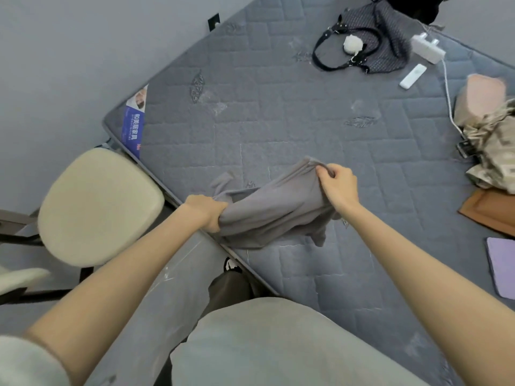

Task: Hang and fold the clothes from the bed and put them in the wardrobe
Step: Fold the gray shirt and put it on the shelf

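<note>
A grey garment [273, 210] hangs stretched between my two hands just above the near edge of the grey quilted mattress [278, 112]. My left hand [204, 210] grips one bunched end of it at the mattress edge. My right hand [338, 185] pinches the other end, lifted a little higher. The cloth sags in the middle, and its lower folds touch the mattress.
A cream chair [97, 204] stands left of the bed. On the mattress lie a dark handbag [370, 40], a white power strip [427, 48], a white remote [412, 76], a beige patterned garment [493, 146], a brown item [490, 213] and a purple item [501, 266].
</note>
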Tool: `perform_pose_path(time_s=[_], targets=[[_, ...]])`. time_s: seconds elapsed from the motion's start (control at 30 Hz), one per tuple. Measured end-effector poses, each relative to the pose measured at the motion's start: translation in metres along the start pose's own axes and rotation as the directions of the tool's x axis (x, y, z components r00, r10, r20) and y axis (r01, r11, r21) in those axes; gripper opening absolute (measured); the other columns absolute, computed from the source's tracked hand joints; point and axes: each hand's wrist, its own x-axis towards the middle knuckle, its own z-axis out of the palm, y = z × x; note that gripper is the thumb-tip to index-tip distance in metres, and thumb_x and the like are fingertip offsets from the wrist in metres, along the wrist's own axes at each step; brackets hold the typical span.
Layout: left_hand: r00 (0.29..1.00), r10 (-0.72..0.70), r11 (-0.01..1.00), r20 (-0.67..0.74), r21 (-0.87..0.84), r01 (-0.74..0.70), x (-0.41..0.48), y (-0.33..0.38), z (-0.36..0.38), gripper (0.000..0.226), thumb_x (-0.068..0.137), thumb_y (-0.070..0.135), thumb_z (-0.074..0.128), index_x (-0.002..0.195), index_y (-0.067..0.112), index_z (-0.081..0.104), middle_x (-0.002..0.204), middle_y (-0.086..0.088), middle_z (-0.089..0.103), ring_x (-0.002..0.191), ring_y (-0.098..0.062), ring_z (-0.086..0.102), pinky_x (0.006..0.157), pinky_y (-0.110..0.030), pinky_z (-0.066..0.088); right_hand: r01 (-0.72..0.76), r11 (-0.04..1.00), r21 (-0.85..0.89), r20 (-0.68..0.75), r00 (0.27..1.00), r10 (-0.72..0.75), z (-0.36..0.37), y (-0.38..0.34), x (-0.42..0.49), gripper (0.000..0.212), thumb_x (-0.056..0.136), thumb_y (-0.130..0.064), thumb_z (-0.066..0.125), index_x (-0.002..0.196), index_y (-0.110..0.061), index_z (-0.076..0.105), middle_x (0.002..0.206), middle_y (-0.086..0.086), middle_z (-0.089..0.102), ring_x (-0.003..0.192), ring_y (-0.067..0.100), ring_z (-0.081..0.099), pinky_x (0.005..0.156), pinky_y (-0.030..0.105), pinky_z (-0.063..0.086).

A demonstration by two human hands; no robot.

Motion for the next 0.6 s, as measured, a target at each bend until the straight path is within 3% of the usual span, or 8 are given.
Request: perform_pose_path(time_s=[0.07,0.17,0.23,0.27,0.33,0.43,0.53,0.6], targets=[[0.992,-0.004,1.000,0.124,0.005,0.003,0.000,-0.014,0.000,0.051,0.087,0.036,0.061,0.134,0.033,0.042,0.136,-0.003,0.052,0.122,-0.026,0.052,0.097,-0.038,0.045,0.011,1.000,-0.010,0.261,0.965,-0.008,0.001,-0.001,0.005,0.020,0.085,-0.036,0.068,0.079,-0.017,0.066,0.076,-0.004,0.063,0.080,0.013,0.055,0.066,0.022,0.036],[0.988,-0.039,0.998,0.151,0.055,0.031,0.005,-0.037,0.005,0.043,0.090,0.024,0.059,0.130,0.033,0.048,0.135,-0.002,0.052,0.122,-0.025,0.052,0.098,-0.036,0.045,0.063,0.975,-0.214,0.668,0.738,0.099,0.009,-0.011,0.011,0.049,0.067,-0.054,0.080,0.102,-0.024,0.064,0.093,-0.013,0.064,0.077,0.004,0.059,0.051,0.008,0.039],[0.994,-0.085,0.992,0.062,0.099,0.078,0.013,-0.052,0.008,0.039,0.093,0.025,0.056,0.131,0.032,0.049,0.136,-0.002,0.050,0.123,-0.025,0.051,0.097,-0.035,0.044,0.187,0.906,-0.380,0.781,0.589,0.206,0.020,-0.017,0.021,0.050,0.065,-0.048,0.083,0.100,-0.020,0.062,0.088,-0.010,0.063,0.069,0.006,0.058,0.048,0.015,0.040],[0.994,-0.110,0.989,0.017,0.105,0.107,0.019,-0.060,0.007,0.040,0.094,0.026,0.054,0.132,0.031,0.048,0.135,-0.003,0.049,0.123,-0.025,0.051,0.096,-0.034,0.043,0.249,0.863,-0.439,0.790,0.564,0.239,0.028,-0.018,0.028,0.042,0.067,-0.038,0.085,0.094,-0.017,0.061,0.086,-0.006,0.063,0.070,0.011,0.057,0.053,0.021,0.041],[0.986,-0.157,0.987,-0.052,0.036,0.159,0.032,-0.086,0.002,0.040,0.094,0.026,0.052,0.133,0.032,0.048,0.131,-0.005,0.046,0.121,-0.027,0.053,0.094,-0.035,0.045,0.335,0.788,-0.516,0.744,0.631,0.219,0.044,-0.028,0.048,0.025,0.073,-0.018,0.078,0.074,-0.018,0.053,0.084,0.002,0.059,0.078,0.019,0.054,0.063,0.026,0.040],[0.978,-0.184,0.962,-0.102,-0.223,0.157,0.049,-0.126,-0.008,0.041,0.087,0.023,0.060,0.127,0.025,0.052,0.125,-0.008,0.042,0.118,-0.029,0.050,0.091,-0.040,0.045,0.270,0.801,-0.534,0.582,0.805,0.117,0.056,-0.045,0.074,0.030,0.082,-0.013,0.065,0.061,-0.019,0.043,0.083,0.014,0.060,0.084,0.026,0.056,0.066,0.030,0.038],[0.968,-0.199,0.847,-0.151,-0.523,0.092,0.072,-0.169,-0.034,0.024,0.081,0.009,0.059,0.104,0.011,0.059,0.117,-0.012,0.052,0.111,-0.032,0.053,0.089,-0.042,0.046,0.197,0.804,-0.561,0.406,0.912,0.060,0.069,-0.080,0.114,0.006,0.086,-0.016,0.059,0.086,-0.010,0.060,0.105,0.019,0.066,0.102,0.035,0.060,0.072,0.037,0.045],[0.953,-0.222,0.763,-0.205,-0.646,0.039,0.084,-0.194,-0.062,0.011,0.077,0.004,0.059,0.086,0.009,0.056,0.104,-0.016,0.060,0.102,-0.034,0.058,0.081,-0.040,0.048,0.138,0.845,-0.516,0.291,0.956,0.021,0.077,-0.110,0.143,0.014,0.085,-0.009,0.053,0.094,-0.011,0.063,0.106,0.019,0.066,0.102,0.037,0.060,0.073,0.038,0.046]])
